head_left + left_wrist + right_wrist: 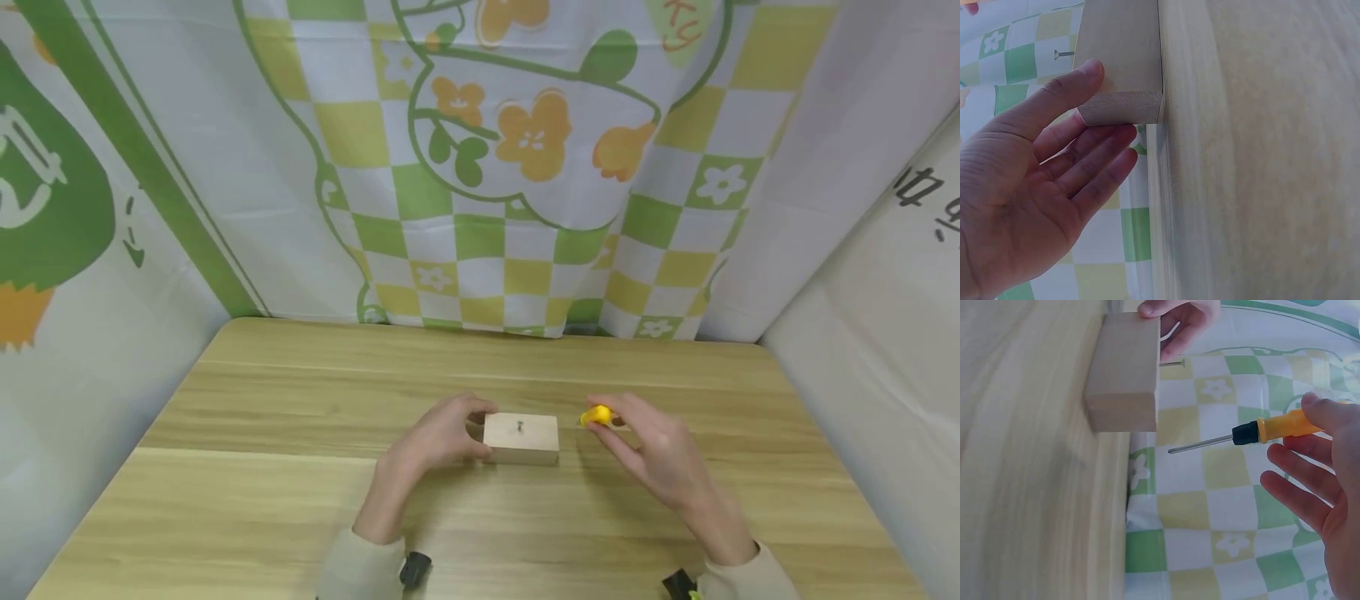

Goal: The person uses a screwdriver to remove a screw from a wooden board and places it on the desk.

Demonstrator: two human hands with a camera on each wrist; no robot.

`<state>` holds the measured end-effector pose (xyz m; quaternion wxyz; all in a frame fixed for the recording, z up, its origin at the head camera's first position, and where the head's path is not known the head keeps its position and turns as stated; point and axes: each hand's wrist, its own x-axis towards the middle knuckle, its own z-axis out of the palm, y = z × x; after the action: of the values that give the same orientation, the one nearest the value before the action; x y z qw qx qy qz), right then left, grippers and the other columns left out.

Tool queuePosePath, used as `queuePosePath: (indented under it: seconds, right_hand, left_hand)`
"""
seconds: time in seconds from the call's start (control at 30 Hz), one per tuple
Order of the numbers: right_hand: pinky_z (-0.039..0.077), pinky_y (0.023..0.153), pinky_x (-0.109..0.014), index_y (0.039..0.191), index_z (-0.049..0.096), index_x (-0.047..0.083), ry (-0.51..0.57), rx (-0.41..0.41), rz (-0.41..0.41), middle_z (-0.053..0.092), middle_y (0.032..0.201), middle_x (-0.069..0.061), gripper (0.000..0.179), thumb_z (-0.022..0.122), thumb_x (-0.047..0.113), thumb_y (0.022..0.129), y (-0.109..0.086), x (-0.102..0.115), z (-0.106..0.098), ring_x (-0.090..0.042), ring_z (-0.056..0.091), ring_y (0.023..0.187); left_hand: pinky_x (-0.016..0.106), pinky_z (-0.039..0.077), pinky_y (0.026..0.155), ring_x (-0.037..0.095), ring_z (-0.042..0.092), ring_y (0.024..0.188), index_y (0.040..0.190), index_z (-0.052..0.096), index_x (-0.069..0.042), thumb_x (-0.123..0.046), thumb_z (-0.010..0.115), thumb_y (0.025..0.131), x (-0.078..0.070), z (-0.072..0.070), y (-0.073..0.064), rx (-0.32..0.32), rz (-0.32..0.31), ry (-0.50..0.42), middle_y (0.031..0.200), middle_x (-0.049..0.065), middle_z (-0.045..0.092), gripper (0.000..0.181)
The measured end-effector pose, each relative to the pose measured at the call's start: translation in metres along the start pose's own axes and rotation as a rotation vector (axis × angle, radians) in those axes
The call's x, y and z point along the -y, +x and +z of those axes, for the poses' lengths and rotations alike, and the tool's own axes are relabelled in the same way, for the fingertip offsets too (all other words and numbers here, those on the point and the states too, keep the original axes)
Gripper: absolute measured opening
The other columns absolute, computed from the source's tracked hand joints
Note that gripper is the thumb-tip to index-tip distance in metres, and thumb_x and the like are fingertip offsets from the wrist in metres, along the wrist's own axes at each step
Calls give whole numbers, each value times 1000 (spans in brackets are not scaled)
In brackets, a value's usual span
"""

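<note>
A pale wooden block [504, 429] lies flat on the table, with a screw [520, 427] standing partway out of its top face. My left hand [442, 433] grips the block's left end, thumb on the near side and fingers at the far side. In the left wrist view the thumb presses the block [1125, 50] near its corner. To the right of the block, my right hand [660, 450] pinches a screwdriver [597, 415] by its yellow handle. The screwdriver's [1279, 428] metal shaft shows in the right wrist view, its tip apart from the block and the screw [1172, 363].
The wood-grain table [262, 500] extends around both hands. A patterned curtain [480, 250] hangs along its back edge, and white printed cloth [885, 333] stands at the sides. Dark wrist straps [415, 569] sit by the sleeves.
</note>
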<state>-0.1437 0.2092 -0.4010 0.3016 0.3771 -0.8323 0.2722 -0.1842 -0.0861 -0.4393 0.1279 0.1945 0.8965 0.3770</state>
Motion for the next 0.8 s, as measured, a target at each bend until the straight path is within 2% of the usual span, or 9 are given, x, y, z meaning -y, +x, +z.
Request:
queuePosePath:
  seconds: [0.13,0.4,0.47,0.57,0.67,0.8]
  right_hand:
    - [56,74,-14,114,68,0,29,-12,13,73,95,-6,46,53,41,100,7,4,-1,-16,70,77]
    - [58,71,-21,119,66,1,63,-48,-59,73,93,-3,43,58,37,99,29,10,6,-14,70,78]
    - [59,70,-23,120,66,0,77,-52,-67,72,93,-4,39,63,33,97,33,11,8,-14,70,78]
    - [59,70,-24,120,65,0,102,-50,-69,72,95,-5,38,75,19,89,37,13,10,-15,71,79]
    - [59,69,-25,121,65,0,117,-46,-54,73,95,-5,47,82,6,78,41,14,13,-16,71,79]
    - [59,70,-23,122,64,0,134,-49,-24,73,93,-6,54,84,0,72,46,17,18,-17,72,77]
  left_hand:
    - [46,48,104,26,63,113,130,64,-5,-18,88,72,-1,0,0,2,4,-3,121,8,67,64]
    - [47,49,103,25,63,113,128,65,-7,-17,87,72,0,0,2,1,1,-5,121,6,68,61]
    - [47,49,103,25,63,113,128,65,-7,-16,87,73,0,0,2,-1,2,-11,121,6,67,60]
    - [46,50,101,25,64,111,126,65,-6,-15,88,72,0,-1,2,-5,14,-14,121,7,67,59]
    - [46,50,101,25,65,110,126,66,-5,-14,88,71,1,-1,3,-2,23,-15,120,7,68,60]
    - [45,50,102,25,64,112,127,65,-6,-16,87,72,0,0,3,4,14,-12,121,6,67,60]
